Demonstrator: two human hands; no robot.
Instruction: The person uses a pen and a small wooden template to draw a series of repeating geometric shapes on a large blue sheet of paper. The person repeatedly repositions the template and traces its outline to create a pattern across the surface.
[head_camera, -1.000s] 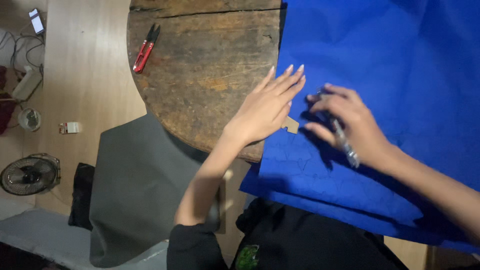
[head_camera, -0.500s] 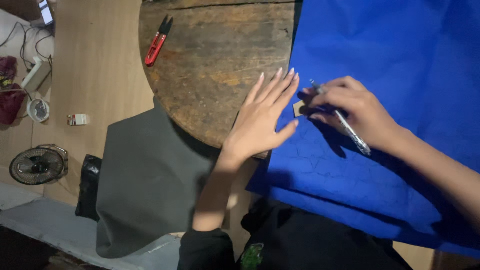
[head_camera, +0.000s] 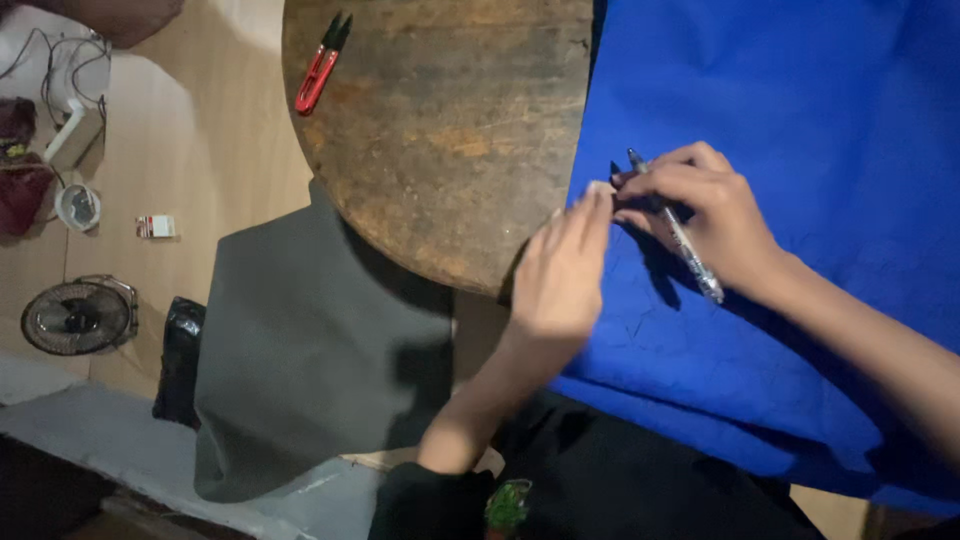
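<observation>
Here: right hand (head_camera: 705, 215) pinching a clear-barrelled pen (head_camera: 672, 227) over blue cloth (head_camera: 800, 120); left hand (head_camera: 562, 270) open, fingertips on the cloth's edge.

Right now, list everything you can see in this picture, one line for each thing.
cloth: one, blue, spread over the right of the table
table: one, round, worn brown wood, top centre
snips: one, red and black, on the table's left edge
pen: one, clear, in the right hand
grey sheet: one, on the floor by the table
fan: one, small, floor at left
cables: several, top left
left hand: flat at the cloth's edge
right hand: on the cloth
</observation>
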